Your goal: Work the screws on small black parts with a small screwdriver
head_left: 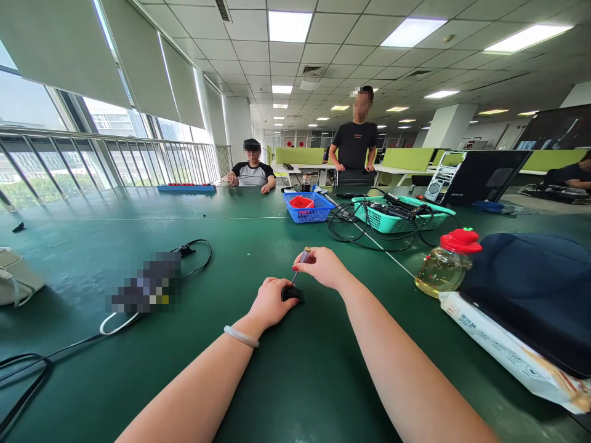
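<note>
My left hand (271, 301) rests on the green table (295, 381) with its fingers closed on a small black part (293, 295), holding it down. My right hand (322, 266) is closed around the handle of a small screwdriver (301, 261). The screwdriver stands nearly upright, its thin shaft tip down on the black part. A pale bracelet (241, 336) circles my left wrist.
A blue basket (308, 207) with a red item and a teal basket (397, 215) of black cables stand further back. A red-capped oil bottle (446, 263), a dark cloth (535, 295) and a white packet (503, 354) lie right. Cables trail left. Two people are at the far edge.
</note>
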Demonstrator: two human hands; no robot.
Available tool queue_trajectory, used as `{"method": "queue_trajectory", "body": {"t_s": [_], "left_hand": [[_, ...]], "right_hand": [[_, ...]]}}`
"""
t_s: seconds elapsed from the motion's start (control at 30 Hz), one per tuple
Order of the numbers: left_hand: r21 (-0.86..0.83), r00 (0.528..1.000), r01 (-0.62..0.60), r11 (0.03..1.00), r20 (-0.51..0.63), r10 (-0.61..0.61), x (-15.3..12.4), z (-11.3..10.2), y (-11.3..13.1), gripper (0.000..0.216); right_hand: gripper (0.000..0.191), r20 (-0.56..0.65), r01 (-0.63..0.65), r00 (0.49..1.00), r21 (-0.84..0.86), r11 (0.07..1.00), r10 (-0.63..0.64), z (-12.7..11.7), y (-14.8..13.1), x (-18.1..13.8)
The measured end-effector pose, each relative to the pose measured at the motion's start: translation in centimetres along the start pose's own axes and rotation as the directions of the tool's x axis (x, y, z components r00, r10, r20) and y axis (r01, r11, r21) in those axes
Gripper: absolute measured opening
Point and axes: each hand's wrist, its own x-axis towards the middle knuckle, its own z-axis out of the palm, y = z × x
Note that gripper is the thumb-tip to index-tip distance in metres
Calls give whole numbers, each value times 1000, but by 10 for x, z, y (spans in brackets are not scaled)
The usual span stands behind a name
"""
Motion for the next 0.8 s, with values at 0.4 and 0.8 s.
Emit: {"method": "queue_trajectory", "body": {"t_s": [0.4, 0.8], "left_hand": [[15, 1000, 9, 1000, 14, -9, 1, -1, 1, 32], [19, 1000, 1, 1000, -7, -1, 2, 1, 0, 30]], "right_hand": [[67, -224, 137, 970, 186, 973, -94, 29, 21, -3], [69, -250, 92, 968, 461, 883, 29, 23, 51, 5]]}}
